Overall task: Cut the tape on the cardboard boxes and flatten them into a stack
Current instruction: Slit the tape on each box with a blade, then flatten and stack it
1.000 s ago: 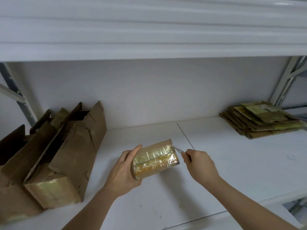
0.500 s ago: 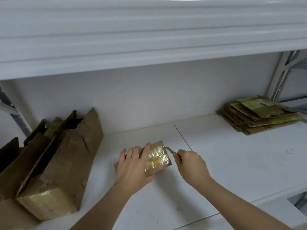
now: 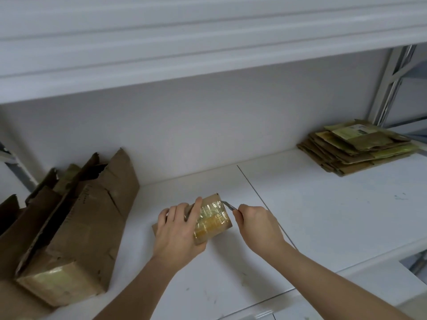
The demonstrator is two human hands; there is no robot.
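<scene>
A small cardboard box (image 3: pixel 213 221) wrapped in glossy yellowish tape lies on the white shelf (image 3: pixel 323 215) in the middle of the view. My left hand (image 3: pixel 178 229) lies over its top, fingers curled round the far edge, holding it down. My right hand (image 3: pixel 258 225) grips a small metal blade (image 3: pixel 227 204). The blade's tip touches the box's upper right corner, at the tape. The box's left part is hidden under my left hand.
Several larger cardboard boxes (image 3: pixel 69 227) with torn open flaps stand at the left of the shelf. A stack of flattened cardboard (image 3: pixel 355 146) lies at the back right. Another shelf board (image 3: pixel 208 42) hangs overhead. A thin seam (image 3: pixel 254 192) crosses the shelf.
My left hand has shifted from the box's side onto its top and set the box down on the shelf. The blade stays at the box's right corner.
</scene>
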